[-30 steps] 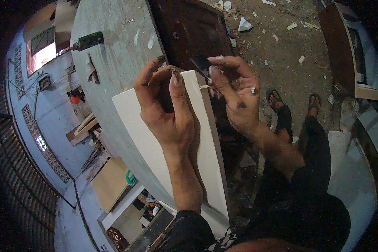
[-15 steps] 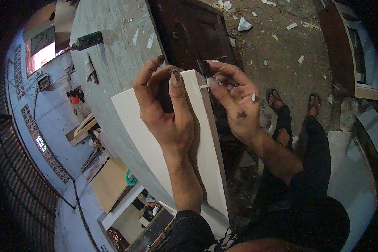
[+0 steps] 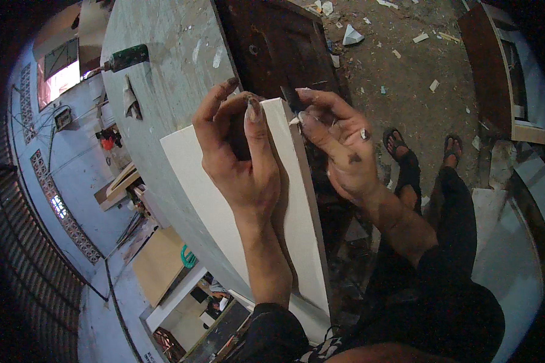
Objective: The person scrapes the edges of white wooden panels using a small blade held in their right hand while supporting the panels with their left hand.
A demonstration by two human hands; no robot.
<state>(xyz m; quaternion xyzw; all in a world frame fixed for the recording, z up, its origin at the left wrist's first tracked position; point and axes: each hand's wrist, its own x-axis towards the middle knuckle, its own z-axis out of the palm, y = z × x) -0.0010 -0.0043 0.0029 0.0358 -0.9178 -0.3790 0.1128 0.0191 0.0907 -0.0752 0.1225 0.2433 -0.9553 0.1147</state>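
A white board (image 3: 215, 199) lies on the grey-green tabletop. My left hand (image 3: 239, 151) rests over the far part of the board; its fingers are loosely curled and apart, the thumb tip close to the other fingertips. I see nothing held in it. Beyond the board's right edge, my right hand (image 3: 342, 139) is closed on a dark narrow tool (image 3: 292, 98); its kind is mostly hidden by the fingers. A small pale sliver (image 3: 295, 121) shows by the right thumb at the board's far right corner. Both hands have dark smudges.
A dark green bottle (image 3: 129, 58) lies on the tabletop (image 3: 169, 78), near a crumpled pale scrap (image 3: 131, 100). A dark brown wooden panel (image 3: 266, 42) stands beyond the table's right edge. Offcuts (image 3: 353, 36) litter the floor, and my sandalled feet (image 3: 396, 144) show at right.
My right hand has shifted slightly, with the dark tool moving a little left at the board's corner. The pale sliver now looks shorter. My left hand has stayed almost still.
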